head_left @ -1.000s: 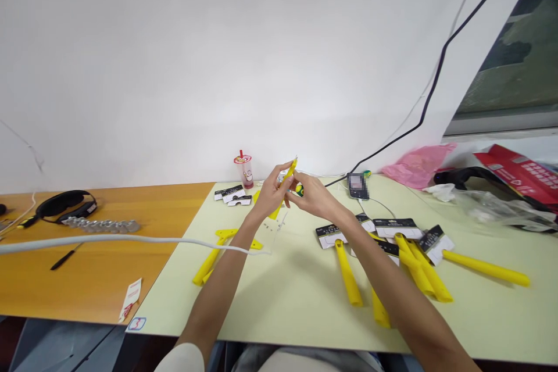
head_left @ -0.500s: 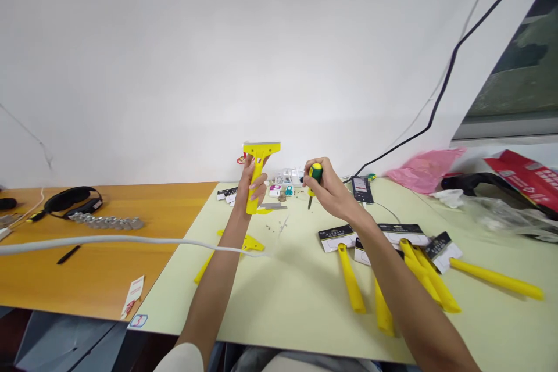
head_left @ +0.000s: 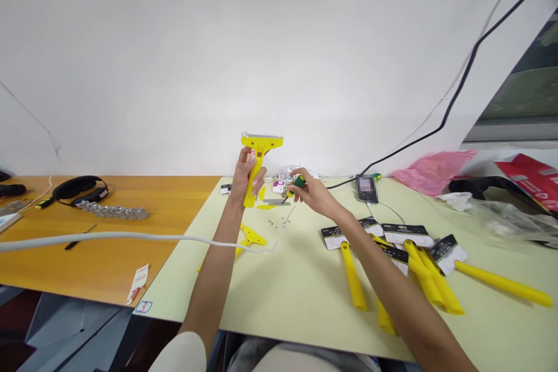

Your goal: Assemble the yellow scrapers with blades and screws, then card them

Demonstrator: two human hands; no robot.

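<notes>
My left hand [head_left: 247,177] is closed round the handle of a yellow scraper [head_left: 260,154], held upright with its wide head on top. A metal strip edges the head, and two dark screws show on its face. My right hand [head_left: 314,193] grips a screwdriver with a green and yellow handle [head_left: 297,182]; its shaft slants down to the left, apart from the scraper. Below the hands, grey blades [head_left: 276,202] lie on the table beside small yellow parts [head_left: 267,207]. Several tiny screws [head_left: 272,223] are scattered nearer me. Another yellow scraper [head_left: 251,236] lies partly behind my left forearm.
Yellow scrapers with black-and-white cards [head_left: 352,276] lie at the right. A phone [head_left: 367,188] sits farther back, near a pink bag [head_left: 433,171]. A white cable [head_left: 143,236] crosses in front of my left forearm. Headphones [head_left: 78,190] rest on the orange table [head_left: 174,209].
My right hand has moved left, and the screwdriver has tilted from nearly upright to slanting down leftward. The scraper in my left hand now shows its head more squarely. The view has shifted slightly.
</notes>
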